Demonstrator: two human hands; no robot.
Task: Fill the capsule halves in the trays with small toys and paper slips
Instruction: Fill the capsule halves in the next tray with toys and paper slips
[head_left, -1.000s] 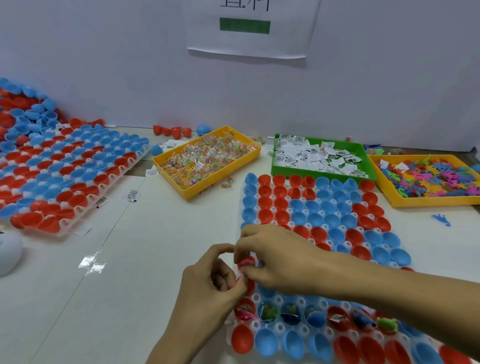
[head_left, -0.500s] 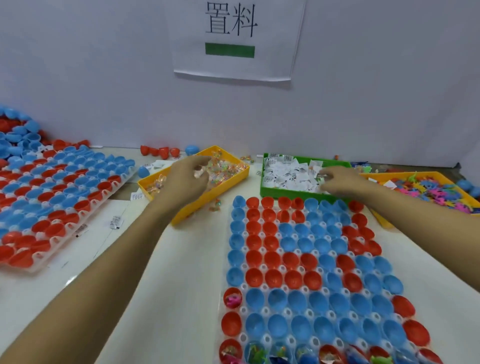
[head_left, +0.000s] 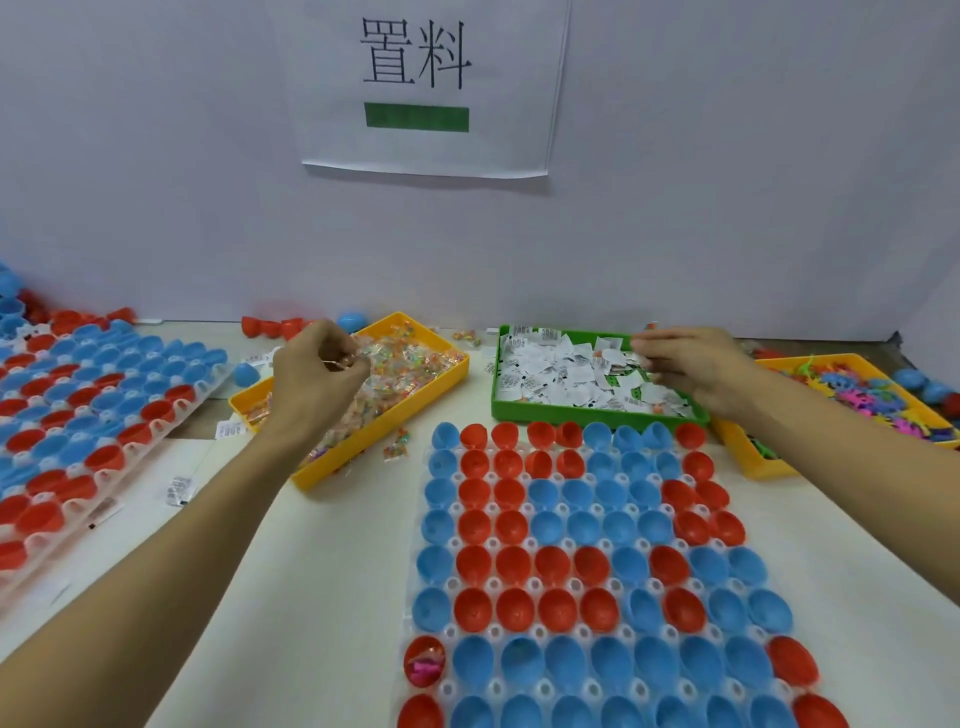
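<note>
Red and blue capsule halves (head_left: 571, 566) fill the near tray (head_left: 457, 543) on the surface; only one red half (head_left: 425, 661) visibly holds a toy, so nearly all remain. Left hand (head_left: 317, 371) pinches a wrapped toy over the yellow bin (head_left: 384, 423); right hand (head_left: 691, 366) reaches into the slips (head_left: 566, 371), its grip hidden.

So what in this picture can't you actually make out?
- Head view: whether the right hand over the green tray holds a paper slip; its fingers are blurred.
- Print on the slips: too small.
- Nearest rows of the capsule tray: cut off by the bottom edge.
- Yellow toy tray: partly behind the right arm.
</note>
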